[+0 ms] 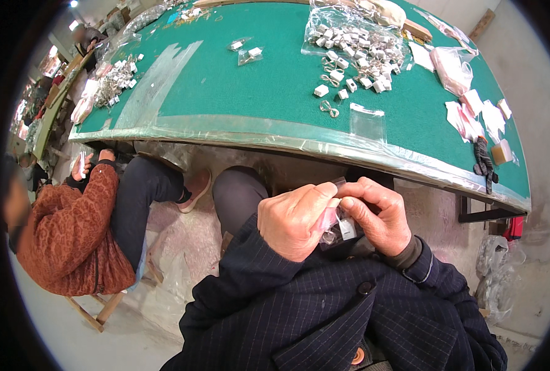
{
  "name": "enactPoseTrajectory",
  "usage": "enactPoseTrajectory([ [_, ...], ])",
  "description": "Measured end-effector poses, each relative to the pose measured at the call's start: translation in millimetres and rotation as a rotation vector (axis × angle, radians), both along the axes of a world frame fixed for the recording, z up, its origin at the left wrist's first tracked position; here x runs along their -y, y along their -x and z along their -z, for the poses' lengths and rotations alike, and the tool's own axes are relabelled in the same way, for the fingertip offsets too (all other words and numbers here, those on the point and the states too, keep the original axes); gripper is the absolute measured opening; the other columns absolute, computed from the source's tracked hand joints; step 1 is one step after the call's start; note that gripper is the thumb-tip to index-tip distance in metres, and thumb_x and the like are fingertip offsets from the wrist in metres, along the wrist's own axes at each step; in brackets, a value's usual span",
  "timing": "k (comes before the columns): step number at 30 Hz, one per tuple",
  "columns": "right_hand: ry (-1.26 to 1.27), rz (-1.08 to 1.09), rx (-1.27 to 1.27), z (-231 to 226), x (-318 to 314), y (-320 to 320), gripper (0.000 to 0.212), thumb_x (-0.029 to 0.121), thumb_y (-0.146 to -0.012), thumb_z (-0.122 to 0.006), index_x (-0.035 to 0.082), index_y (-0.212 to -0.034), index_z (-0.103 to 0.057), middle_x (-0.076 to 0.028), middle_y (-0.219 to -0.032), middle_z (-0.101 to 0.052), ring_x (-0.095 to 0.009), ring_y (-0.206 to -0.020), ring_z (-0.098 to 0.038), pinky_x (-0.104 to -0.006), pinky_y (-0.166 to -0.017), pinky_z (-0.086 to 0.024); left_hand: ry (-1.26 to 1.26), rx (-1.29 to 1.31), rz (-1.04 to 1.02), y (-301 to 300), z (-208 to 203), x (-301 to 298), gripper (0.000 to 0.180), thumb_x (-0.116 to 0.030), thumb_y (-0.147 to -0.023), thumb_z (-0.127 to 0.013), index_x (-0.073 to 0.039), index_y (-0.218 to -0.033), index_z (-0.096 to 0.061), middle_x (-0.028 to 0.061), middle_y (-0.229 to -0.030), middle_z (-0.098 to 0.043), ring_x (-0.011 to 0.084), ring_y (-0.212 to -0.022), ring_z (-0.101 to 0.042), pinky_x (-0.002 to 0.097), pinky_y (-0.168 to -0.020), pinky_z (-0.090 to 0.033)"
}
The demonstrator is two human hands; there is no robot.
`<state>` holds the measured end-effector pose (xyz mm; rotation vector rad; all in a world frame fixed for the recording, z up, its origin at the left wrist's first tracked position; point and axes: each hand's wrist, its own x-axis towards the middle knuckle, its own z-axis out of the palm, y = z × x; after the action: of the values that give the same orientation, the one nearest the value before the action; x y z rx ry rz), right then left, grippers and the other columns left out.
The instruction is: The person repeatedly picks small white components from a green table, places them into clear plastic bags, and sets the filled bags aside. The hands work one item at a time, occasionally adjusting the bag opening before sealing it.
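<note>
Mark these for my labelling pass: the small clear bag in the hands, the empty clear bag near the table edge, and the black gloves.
small clear bag [339, 224], head view, its middle between both hands.
empty clear bag [368, 123], head view, flat centre.
black gloves [483, 157], head view, middle of the pair.

One view only — a wide fisheye worn on the person's head, looking steeply down and forward. It sits close above the left hand [293, 219] and right hand [377, 216], which meet just below centre, forearms entering from the lower edge. Beyond the hands, the green table [238, 86] fills the upper half, its front edge bowed by the lens — farther off than the hands. A dark circular rim crops the corners.
</note>
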<state>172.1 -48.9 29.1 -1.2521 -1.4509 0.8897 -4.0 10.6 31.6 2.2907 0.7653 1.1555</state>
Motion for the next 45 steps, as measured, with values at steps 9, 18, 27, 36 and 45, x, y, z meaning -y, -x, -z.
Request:
enactPoseTrajectory([
  [9, -0.111, -0.104, 0.232, -8, -6, 8, 0.020, -0.002, -0.084, -0.064, -0.002, -0.104, -0.065, -0.011, -0.072, -0.052, -0.022, -0.064, -0.050, -0.0322, -0.059, -0.041, 0.004, -0.058, 0.036, 7, 8, -2, 0.023, 0.001, -0.074, -0.065, 0.000, -0.097, -0.062, 0.0146, -0.077, -0.064, 0.0306, -0.066, -0.066, 0.0351, -0.057, -0.052],
  [18, -0.010, -0.185, 0.084, -7, -2, 10, 0.018, 0.002, -0.089, -0.061, -0.003, -0.106, -0.064, -0.008, -0.075, -0.055, -0.016, -0.068, -0.052, -0.0293, -0.061, -0.042, 0.201, 0.090, -0.267, 53, 28, -11, 0.012, -0.001, -0.076, -0.064, -0.001, -0.087, -0.061, 0.0051, -0.073, -0.061, 0.0162, -0.055, -0.057, 0.0263, -0.052, -0.045],
  [27, 0.155, -0.081, -0.327, 7, 0, 7, 0.015, 0.009, -0.094, -0.060, -0.001, -0.105, -0.063, 0.001, -0.081, -0.060, -0.001, -0.063, -0.050, -0.0183, -0.054, -0.041, 0.497, -0.375, -0.729, 223, 86, -35, 0.012, -0.004, -0.083, -0.060, 0.000, -0.093, -0.066, 0.0023, -0.085, -0.068, 0.0167, -0.081, -0.065, 0.0289, -0.073, -0.051],
  [36, 0.141, -0.035, -0.356, 2, 3, 8, 0.013, 0.004, -0.090, -0.065, 0.000, -0.102, -0.063, 0.000, -0.084, -0.063, -0.003, -0.069, -0.057, -0.0182, -0.059, -0.045, 0.997, 0.317, 0.159, 57, 10, -6, 0.030, -0.021, -0.088, -0.067, -0.002, -0.111, -0.064, 0.0057, -0.088, -0.067, 0.0012, -0.052, -0.044, 0.0170, -0.045, -0.030],
  [45, 0.081, -0.080, -0.404, 7, 4, 8, 0.011, 0.004, -0.092, -0.060, -0.002, -0.101, -0.062, -0.004, -0.089, -0.057, -0.009, -0.078, -0.058, -0.0233, -0.069, -0.047, 1.108, 0.619, 0.244, 26, 19, 11, 0.011, -0.008, -0.090, -0.063, -0.002, -0.098, -0.059, 0.0040, -0.079, -0.059, 0.0035, -0.050, -0.042, 0.0187, -0.042, -0.032],
])
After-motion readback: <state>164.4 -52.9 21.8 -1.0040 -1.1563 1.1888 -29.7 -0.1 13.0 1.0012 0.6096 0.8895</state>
